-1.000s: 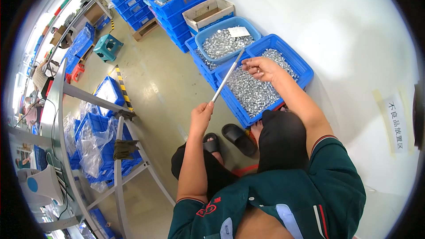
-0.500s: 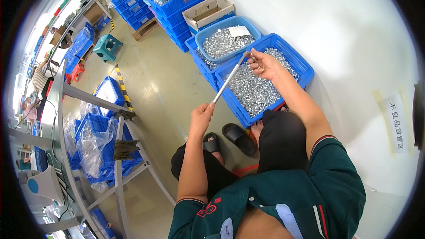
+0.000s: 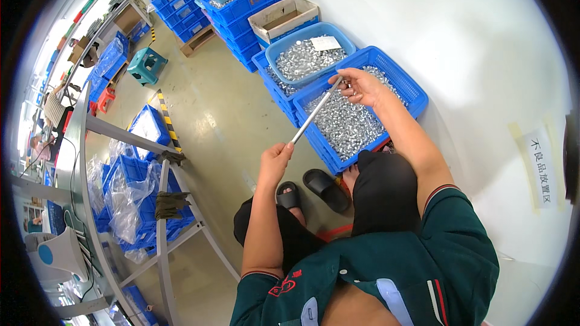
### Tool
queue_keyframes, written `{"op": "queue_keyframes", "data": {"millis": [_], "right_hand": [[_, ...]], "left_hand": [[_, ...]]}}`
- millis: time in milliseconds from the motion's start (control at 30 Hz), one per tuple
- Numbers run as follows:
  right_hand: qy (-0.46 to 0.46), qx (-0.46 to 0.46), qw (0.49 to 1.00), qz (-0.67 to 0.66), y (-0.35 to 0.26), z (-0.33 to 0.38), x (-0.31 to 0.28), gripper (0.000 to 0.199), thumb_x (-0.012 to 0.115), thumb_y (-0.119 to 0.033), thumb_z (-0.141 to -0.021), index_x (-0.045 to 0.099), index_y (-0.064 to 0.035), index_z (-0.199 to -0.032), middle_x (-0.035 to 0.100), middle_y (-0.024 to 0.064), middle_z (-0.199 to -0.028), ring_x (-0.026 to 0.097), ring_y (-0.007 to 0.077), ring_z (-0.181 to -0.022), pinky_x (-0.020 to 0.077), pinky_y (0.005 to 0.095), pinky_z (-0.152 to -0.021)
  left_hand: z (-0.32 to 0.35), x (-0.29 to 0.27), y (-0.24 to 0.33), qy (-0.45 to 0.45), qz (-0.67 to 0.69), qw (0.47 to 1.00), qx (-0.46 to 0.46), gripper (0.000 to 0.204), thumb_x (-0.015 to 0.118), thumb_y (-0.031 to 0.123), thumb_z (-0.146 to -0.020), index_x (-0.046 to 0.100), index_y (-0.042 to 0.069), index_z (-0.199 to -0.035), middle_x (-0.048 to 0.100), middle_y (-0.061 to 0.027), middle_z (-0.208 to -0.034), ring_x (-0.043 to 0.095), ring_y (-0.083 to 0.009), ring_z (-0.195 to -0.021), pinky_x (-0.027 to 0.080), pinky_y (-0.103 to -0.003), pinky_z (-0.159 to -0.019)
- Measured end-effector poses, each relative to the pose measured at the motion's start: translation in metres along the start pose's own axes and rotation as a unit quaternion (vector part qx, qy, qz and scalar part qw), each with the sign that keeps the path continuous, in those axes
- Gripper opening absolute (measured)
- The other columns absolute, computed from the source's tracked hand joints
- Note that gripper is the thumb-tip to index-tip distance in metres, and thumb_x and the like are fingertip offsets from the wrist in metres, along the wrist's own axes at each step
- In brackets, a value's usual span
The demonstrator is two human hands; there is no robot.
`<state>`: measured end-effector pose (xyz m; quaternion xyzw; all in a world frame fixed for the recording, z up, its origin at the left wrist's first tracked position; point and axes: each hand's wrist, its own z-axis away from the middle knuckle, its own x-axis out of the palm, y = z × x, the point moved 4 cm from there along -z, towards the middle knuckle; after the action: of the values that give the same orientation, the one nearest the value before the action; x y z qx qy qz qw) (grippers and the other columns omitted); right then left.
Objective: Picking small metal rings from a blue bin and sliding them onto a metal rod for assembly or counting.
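The left hand (image 3: 276,160) has its grip wrapped round the near end of a metal rod (image 3: 317,113), whose long axis points to one o'clock. The right hand (image 3: 359,87) is nearer the far tip, fingers curled there; whether they clasp anything I cannot tell. Beneath sits a blue basket (image 3: 415,98) of metal parts (image 3: 347,124).

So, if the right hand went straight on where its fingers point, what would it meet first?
The rod: its tip is right by the right hand. Beyond it, the pale basket seems next, though depth is unclear and the hand might pass above.
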<state>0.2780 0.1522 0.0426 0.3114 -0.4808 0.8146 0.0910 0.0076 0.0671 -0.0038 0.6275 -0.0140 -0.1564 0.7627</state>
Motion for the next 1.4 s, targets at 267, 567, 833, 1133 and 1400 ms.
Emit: {"op": "queue_keyframes", "data": {"millis": [267,567,833,1133,1400], "right_hand": [[-0.006,0.039,0.997,0.061,0.015,0.002,0.03,0.03,0.053,-0.026,-0.086,0.059,0.0005,-0.099,0.046,0.0008,-0.07,0.034,0.0028,-0.051,0.0234,0.0117,-0.034],[0.098,-0.047,0.991,-0.081,0.006,-0.002,-0.011,0.014,0.056,-0.011,-0.083,0.051,0.0016,-0.087,0.049,0.0061,-0.073,0.036,0.0042,-0.049,0.0253,0.0136,-0.033],[0.055,-0.071,0.988,-0.126,0.0,0.0,-0.01,0.021,0.058,-0.02,-0.084,0.052,0.0001,-0.089,0.047,0.0034,-0.069,0.036,0.0035,-0.047,0.0253,0.0127,-0.031],[0.059,-0.095,0.99,-0.083,-0.004,0.002,-0.002,0.022,0.058,-0.02,-0.084,0.054,0.0003,-0.09,0.045,0.0009,-0.064,0.035,0.0034,-0.046,0.0259,0.0126,-0.031],[0.135,-0.13,0.97,0.152,-0.017,0.012,0.008,0.017,0.06,-0.019,-0.082,0.057,-0.0029,-0.081,0.044,-0.0016,-0.062,0.033,0.0019,-0.045,0.0207,0.0147,-0.033]], "left_hand": [[-0.001,0.003,0.002,0.01,0.041,0.998,-0.043,0.038,0.054,0.031,-0.085,0.046,0.006,-0.058,0.036,0.0051,-0.051,0.031,-0.0039,-0.046,0.023,-0.023,-0.041],[0.001,0.002,0.006,0.012,0.052,0.998,-0.029,0.034,0.053,0.032,-0.085,0.045,0.01,-0.06,0.032,0.0083,-0.048,0.025,-0.0022,-0.041,0.017,-0.021,-0.037],[0.001,0.005,0.003,-0.016,0.022,1.0,-0.013,0.034,0.053,0.031,-0.086,0.045,0.01,-0.06,0.033,0.0083,-0.051,0.026,-0.0024,-0.043,0.018,-0.021,-0.04],[0.001,0.002,0.001,-0.01,0.022,1.0,-0.006,0.034,0.053,0.03,-0.086,0.045,0.01,-0.06,0.032,0.0084,-0.051,0.026,-0.0024,-0.045,0.018,-0.021,-0.04],[0.002,-0.001,0.0,-0.002,0.015,1.0,-0.012,0.034,0.054,0.03,-0.086,0.045,0.01,-0.06,0.033,0.008,-0.051,0.027,-0.0024,-0.045,0.019,-0.021,-0.041]]}}
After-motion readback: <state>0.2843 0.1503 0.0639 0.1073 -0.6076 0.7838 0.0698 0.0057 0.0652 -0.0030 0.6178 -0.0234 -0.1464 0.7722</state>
